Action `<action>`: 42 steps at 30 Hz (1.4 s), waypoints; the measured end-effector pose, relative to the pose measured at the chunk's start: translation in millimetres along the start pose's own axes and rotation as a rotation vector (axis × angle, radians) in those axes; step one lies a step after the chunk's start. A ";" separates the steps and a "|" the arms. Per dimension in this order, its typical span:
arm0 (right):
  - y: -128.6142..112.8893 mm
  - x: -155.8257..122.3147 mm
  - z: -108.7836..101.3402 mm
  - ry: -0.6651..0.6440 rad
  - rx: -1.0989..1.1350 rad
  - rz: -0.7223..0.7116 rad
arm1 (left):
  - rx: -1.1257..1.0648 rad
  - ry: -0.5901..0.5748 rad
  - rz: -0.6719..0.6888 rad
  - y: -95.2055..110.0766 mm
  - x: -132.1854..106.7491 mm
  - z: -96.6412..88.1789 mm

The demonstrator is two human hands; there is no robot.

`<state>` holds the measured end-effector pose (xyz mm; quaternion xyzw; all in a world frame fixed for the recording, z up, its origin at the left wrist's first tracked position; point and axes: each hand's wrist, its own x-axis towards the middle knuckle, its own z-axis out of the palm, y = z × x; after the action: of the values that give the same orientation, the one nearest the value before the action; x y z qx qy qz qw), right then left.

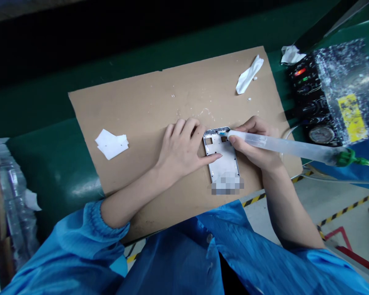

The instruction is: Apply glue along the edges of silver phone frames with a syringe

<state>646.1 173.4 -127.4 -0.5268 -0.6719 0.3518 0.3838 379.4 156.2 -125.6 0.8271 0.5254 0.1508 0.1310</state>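
A silvery phone frame (223, 164) lies flat on a sheet of brown cardboard (135, 106), its lower end blurred out. My left hand (183, 147) steadies it, fingers bent at the upper left edge and thumb laid across its face. A long translucent dispensing syringe (283, 148) with a green cap is gripped in my right hand (255, 141). Its blue tip points at the frame's upper end and seems to touch it, though contact is hard to make out. My right fingertips rest close to the frame's upper right side.
At the right stands a worn dispenser box (344, 90) with a gauge and red light; a clear hose (338, 180) runs nearby. White wipes lie left (112, 144) and upper right (249, 75) on the cardboard. Bubble wrap (18, 205) sits at far left on the green bench.
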 end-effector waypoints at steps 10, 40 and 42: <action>-1.9 0.9 0.9 0.005 0.024 0.021 | -0.021 -0.011 -0.014 -0.8 -0.2 0.5; -5.6 2.1 2.7 0.011 0.007 0.029 | -0.017 -0.022 -0.015 1.3 0.4 -1.9; -6.3 2.5 2.6 0.011 0.017 0.023 | -0.013 -0.022 -0.011 1.3 0.4 -2.3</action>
<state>640.7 174.4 -122.7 -0.5330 -0.6608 0.3588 0.3879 379.7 156.2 -123.0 0.8249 0.5276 0.1441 0.1429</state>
